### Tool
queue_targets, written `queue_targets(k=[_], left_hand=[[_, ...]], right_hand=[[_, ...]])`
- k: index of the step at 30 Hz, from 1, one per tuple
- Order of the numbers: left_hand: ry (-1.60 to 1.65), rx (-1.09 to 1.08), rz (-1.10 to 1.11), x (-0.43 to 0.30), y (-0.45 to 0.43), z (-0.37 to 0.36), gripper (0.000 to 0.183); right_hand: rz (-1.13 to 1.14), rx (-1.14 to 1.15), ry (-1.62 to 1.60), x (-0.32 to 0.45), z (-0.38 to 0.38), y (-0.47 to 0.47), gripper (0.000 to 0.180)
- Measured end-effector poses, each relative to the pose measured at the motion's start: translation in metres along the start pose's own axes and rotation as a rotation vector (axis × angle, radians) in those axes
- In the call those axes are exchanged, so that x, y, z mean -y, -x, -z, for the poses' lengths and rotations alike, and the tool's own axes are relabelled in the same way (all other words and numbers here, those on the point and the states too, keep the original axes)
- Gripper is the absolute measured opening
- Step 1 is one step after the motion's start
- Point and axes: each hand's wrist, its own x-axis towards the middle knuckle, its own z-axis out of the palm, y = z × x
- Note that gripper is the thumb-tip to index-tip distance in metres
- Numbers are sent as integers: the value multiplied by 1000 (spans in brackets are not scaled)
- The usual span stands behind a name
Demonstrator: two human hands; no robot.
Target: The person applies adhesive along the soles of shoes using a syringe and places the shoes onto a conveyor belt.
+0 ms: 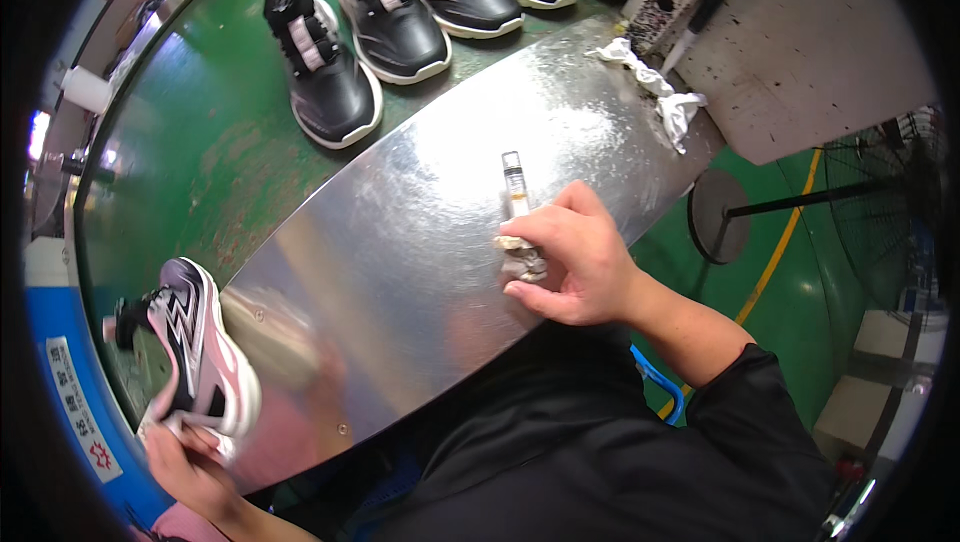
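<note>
In my right hand (577, 260) are a marker pen (516, 185) with a clear cap end and a crumpled off-white wad (523, 263), both above the metal sheet (390, 242). The pen points away from me; the wad sits between thumb and fingers. My left hand (187, 467), somewhat blurred, is closed at the heel of a pink, white and black sneaker (199, 350). This shoe lies on its side at the metal's left end, toe away from me. Exactly what the left fingertips pinch is unclear.
Several black sneakers (330, 69) with white soles stand in a row on the green table (202, 129). Crumpled white tissue (652, 84) and another marker (690, 31) lie at a stained pale board (817, 39). A fan stand (720, 215) is on the floor to the right.
</note>
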Motion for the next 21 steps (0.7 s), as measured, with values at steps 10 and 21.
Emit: queue_targets(k=[10,21], left_hand=[[868,467,269,21,36,-63,29],[251,377,545,116,-104,-34,36]], right_hand=[[-132,-25,-152,-3,18,16,49],[-607,-132,-656,-5,51,44,46]])
